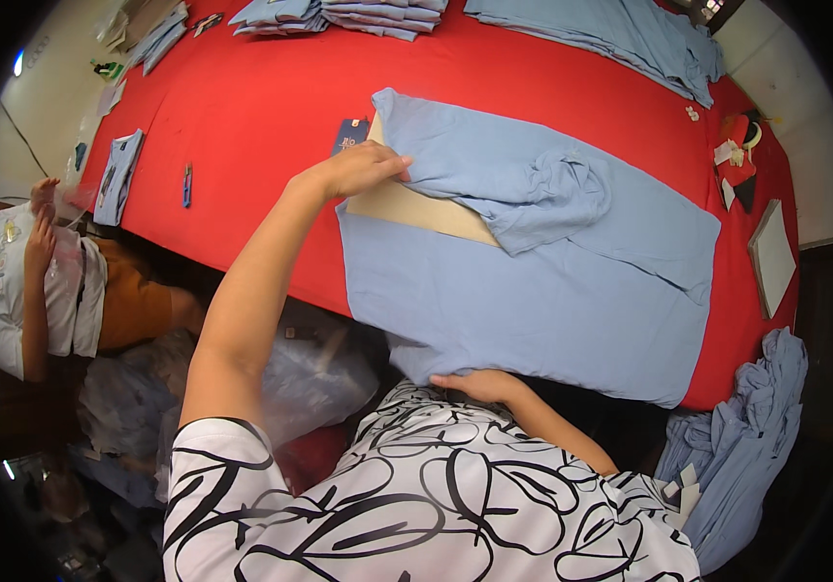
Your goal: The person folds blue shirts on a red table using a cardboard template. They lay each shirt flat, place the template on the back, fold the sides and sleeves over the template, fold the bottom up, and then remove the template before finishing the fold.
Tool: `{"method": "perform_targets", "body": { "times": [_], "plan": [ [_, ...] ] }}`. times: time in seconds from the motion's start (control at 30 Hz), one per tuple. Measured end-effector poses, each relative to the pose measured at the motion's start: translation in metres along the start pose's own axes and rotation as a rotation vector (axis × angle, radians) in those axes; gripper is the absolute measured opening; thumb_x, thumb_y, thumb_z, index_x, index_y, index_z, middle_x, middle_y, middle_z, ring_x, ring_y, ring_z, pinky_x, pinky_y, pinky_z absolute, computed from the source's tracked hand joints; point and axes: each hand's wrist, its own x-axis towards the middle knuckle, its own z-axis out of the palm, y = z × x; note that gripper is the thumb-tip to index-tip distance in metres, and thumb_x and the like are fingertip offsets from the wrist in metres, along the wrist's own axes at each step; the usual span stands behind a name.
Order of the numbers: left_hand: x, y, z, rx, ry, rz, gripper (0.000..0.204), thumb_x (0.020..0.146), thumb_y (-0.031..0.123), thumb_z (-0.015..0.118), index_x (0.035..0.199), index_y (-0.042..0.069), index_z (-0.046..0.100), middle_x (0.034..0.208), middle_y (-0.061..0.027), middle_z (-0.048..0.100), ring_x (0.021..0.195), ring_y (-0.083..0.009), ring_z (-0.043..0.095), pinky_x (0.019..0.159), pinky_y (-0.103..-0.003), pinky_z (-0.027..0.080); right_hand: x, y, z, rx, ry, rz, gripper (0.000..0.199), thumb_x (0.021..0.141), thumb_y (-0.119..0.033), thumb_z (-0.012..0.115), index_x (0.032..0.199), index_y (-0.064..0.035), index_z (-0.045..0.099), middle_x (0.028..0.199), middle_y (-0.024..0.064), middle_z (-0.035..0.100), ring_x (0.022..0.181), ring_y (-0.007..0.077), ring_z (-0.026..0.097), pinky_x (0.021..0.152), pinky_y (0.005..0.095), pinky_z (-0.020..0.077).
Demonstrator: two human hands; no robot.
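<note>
A light blue shirt (552,301) lies spread on the table in front of me, its near edge hanging past the table's edge. On it rests a cream board (426,213), partly covered by a folded-over side with a crumpled sleeve (557,194). My left hand (363,170) is closed on the folded cloth at the board's left end, its fingertips partly hidden. Beside it a navy tag (350,134) sticks out. At the near edge, my right hand (479,385) grips a hanging part of the shirt, thumb on top, fingers mostly hidden.
The table has a red cover (261,116). Folded blue shirts (377,15) and a flat pile (610,39) lie at the far side. A blue cutter (187,184) and a bagged shirt (120,179) are left, near another person (38,281). Blue garments (741,456) hang at right.
</note>
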Motion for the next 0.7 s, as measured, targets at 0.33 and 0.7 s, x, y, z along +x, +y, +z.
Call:
{"method": "perform_targets", "body": {
  "times": [0.33,0.7],
  "plan": [
    [0.008,0.003,-0.009,-0.248,-0.031,-0.166,0.084,0.097,0.069,0.021,0.116,0.002,0.068,0.119,-0.0191,0.065,0.114,-0.0306,0.058,0.105,-0.041,0.039,-0.043,-0.174,-0.173,0.790,0.093,-0.778,0.076,0.096,-0.054,0.054,0.142,0.0059,0.042,0.134,0.0221,0.055,0.121,0.0330,0.057,0.103,0.0463,0.0431],
    [0.011,-0.051,0.039,0.063,0.538,0.286,0.025,0.087,0.018,0.069,0.100,0.000,0.058,0.107,-0.0122,0.061,0.099,-0.0341,0.059,0.092,-0.045,0.043,-0.001,-0.127,-0.131,-0.230,0.958,-0.908,0.028,0.096,-0.023,0.056,0.111,-0.0019,0.066,0.118,0.0095,0.066,0.109,0.0281,0.060,0.096,0.0411,0.0461]
  ]
}}
